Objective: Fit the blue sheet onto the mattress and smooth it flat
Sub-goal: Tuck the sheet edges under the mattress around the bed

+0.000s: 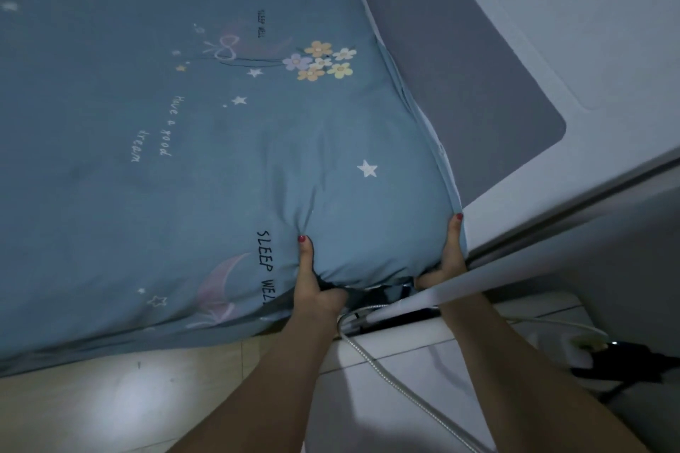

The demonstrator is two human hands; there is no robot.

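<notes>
The blue sheet (191, 143), printed with stars, flowers and the words "SLEEP WELL", covers the mattress and fills most of the view. Its near right corner bulges up between my hands. My left hand (312, 279) grips the corner from the left, thumb on top of the fabric and fingers curled under the edge. My right hand (447, 254) holds the same corner from the right, thumb up along the side seam, fingers hidden beneath. The mattress itself is hidden under the sheet.
A grey padded headboard panel (460, 66) and pale wall (588, 11) run along the right side. A white rail (515, 268) crosses over my right forearm. A metal hose (390, 375) and dark cables (625, 364) lie on the tiled floor (110, 397).
</notes>
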